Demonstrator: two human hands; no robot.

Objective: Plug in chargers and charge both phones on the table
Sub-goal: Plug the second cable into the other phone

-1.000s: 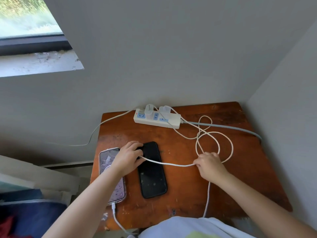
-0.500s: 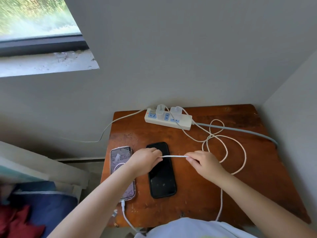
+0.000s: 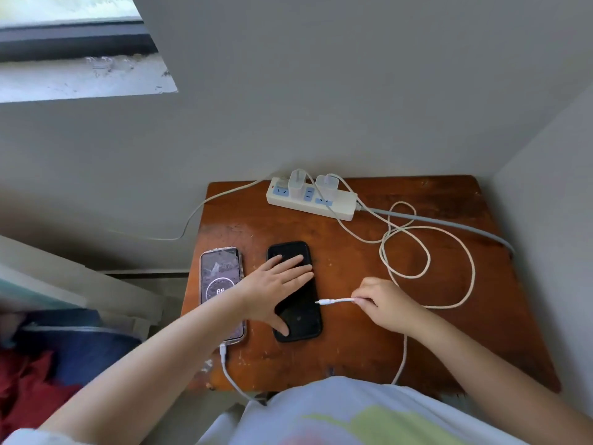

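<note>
A black phone [image 3: 300, 319] lies face up on the wooden table [image 3: 353, 345]. My left hand [image 3: 276, 287] rests flat across it with fingers spread. My right hand [image 3: 383, 303] pinches a white charging cable [image 3: 337, 301] near its plug, whose tip points at the black phone's right edge without touching it. To the left lies a second phone [image 3: 219, 277] with a lit screen and a cable plugged into its bottom end. At the table's back sits a white power strip [image 3: 333, 207] with two white chargers [image 3: 296, 184] plugged in.
The held cable runs in loose loops [image 3: 426, 252] over the right half of the table. The strip's grey cord [image 3: 449, 224] leaves to the right toward the side wall. Walls close the table in at the back and right. Dark blue and red cloth [image 3: 57, 364] lies lower left.
My left hand let go of the cable and now lies flat on the black phone. My right hand slid along the cable to its plug end.
</note>
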